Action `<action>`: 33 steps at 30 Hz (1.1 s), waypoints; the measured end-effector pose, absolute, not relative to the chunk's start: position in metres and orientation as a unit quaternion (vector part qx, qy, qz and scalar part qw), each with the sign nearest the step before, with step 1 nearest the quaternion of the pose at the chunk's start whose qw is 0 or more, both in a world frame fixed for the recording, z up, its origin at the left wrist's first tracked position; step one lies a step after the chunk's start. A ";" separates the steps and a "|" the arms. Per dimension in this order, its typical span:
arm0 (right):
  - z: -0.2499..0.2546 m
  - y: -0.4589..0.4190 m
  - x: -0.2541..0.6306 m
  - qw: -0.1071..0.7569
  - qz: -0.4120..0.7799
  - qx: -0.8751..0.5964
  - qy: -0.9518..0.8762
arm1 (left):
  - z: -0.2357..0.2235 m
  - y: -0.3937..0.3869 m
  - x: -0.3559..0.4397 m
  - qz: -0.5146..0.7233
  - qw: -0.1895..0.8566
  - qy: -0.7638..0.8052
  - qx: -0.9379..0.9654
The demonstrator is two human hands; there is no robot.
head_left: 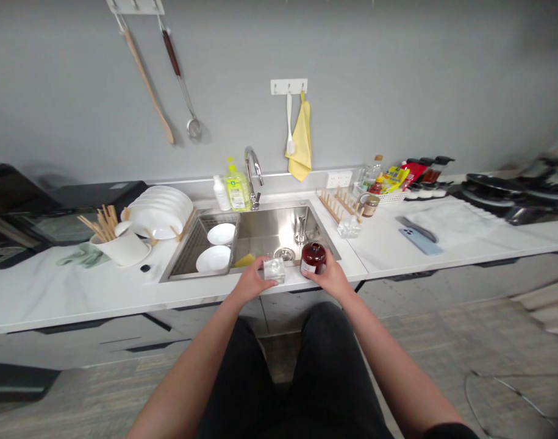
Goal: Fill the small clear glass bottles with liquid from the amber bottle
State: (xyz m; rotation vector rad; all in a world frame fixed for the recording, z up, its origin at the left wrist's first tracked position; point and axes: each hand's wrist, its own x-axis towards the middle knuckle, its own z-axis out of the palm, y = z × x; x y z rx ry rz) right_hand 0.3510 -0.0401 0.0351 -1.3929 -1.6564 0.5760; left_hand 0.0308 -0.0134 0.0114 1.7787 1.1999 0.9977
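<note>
Two grips I hold remotely: left hand (252, 282) around a clear, square glass container (274, 269), right hand (332, 279) around a round, dark-red glass bottle (313, 256), by the white marbled worktop (123, 294)'s front edge, presumably for stability.

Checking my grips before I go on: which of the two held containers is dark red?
The round bottle in the right hand, with a pale label; the left hand holds a clear, boxy container.
</note>
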 end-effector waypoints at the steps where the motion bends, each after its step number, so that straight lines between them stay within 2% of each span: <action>1: 0.038 -0.035 0.349 0.448 0.232 -0.547 -0.668 | 0.013 -0.011 0.029 0.400 0.391 0.466 0.686; 6: 0.057 0.018 0.337 0.481 0.268 -0.496 -0.671 | 0.036 0.012 0.016 0.462 0.458 0.414 0.637; 12: 0.072 0.111 0.306 0.449 0.482 -0.396 -0.639 | 0.073 0.072 0.004 0.499 0.496 0.361 0.611; 16: 0.069 0.171 0.277 0.466 0.485 -0.396 -0.625 | 0.081 0.125 0.000 0.514 0.488 0.349 0.613; 20: 0.050 0.217 0.259 0.460 0.502 -0.401 -0.613 | 0.073 0.172 0.001 0.533 0.489 0.338 0.602; 29: 0.007 0.251 0.280 0.312 0.564 -0.365 -0.672 | 0.029 0.221 -0.009 0.530 0.489 0.368 0.587; 33: 0.001 0.256 0.285 0.313 0.531 -0.379 -0.690 | 0.021 0.224 -0.015 0.518 0.497 0.369 0.591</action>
